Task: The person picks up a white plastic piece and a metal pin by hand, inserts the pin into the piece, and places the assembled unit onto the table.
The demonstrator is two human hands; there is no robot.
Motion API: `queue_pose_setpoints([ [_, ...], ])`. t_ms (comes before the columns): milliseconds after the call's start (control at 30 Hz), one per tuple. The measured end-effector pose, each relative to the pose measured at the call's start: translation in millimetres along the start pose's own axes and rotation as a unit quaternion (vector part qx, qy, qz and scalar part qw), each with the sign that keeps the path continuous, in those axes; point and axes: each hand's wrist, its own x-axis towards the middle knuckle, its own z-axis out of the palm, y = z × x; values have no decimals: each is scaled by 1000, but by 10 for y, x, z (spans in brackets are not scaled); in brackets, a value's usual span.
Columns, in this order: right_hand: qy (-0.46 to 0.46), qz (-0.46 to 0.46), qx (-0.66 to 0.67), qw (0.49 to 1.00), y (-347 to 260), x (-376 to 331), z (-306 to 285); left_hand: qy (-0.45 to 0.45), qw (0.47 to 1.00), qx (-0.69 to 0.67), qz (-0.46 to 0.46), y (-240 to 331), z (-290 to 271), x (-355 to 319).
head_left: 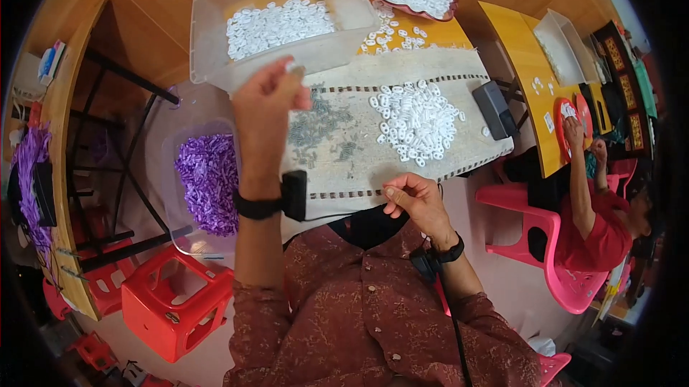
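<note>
My left hand [267,100] is raised over the far left of the cloth-covered table, by the front wall of a translucent bin [208,43]. Its fingers are pinched, and a small white piece [290,65] shows at the fingertips. Low at the table's near edge, my right hand [418,200] has thumb and fingers pressed together; whatever they hold is too small to make out. Beyond it lies a heap of white oval plastic pieces with holes [420,121]. Small grey-green pins [319,125] are scattered between the hands. More white pieces [276,27] lie in the bin.
A brown scalloped dish [448,10] of white pieces stands at the far right, with loose ones beside it. A black box [494,109] sits at the right edge. Left are a tub of purple pieces [208,182] and a red stool [176,301]. Another person [592,222] sits right.
</note>
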Motion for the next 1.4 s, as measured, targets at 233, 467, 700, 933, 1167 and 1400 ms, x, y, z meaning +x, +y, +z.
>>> queue_pose_setpoints([
  [233, 90, -48, -145, 984, -10, -24, -80, 67, 996, 0, 54, 163, 48, 420],
  [467, 167, -177, -298, 923, -8, 168, -200, 27, 999, 31, 3, -173, 27, -271],
  [700, 163, -331, -436, 821, -130, 481, -25, -58, 990, 28, -126, -682, 29, -963],
  [933, 139, -260, -594, 748, -234, 619, 118, -61, 984, 54, -161, -899, -108, -1266],
  [1167, 139, -267, -603, 738, -174, 683, 108, -72, 981, 82, -161, -893, -152, -1318],
  [1400, 121, -212, -289, 926, -125, 565, 94, -78, 980, 105, -153, -898, -159, -1284],
])
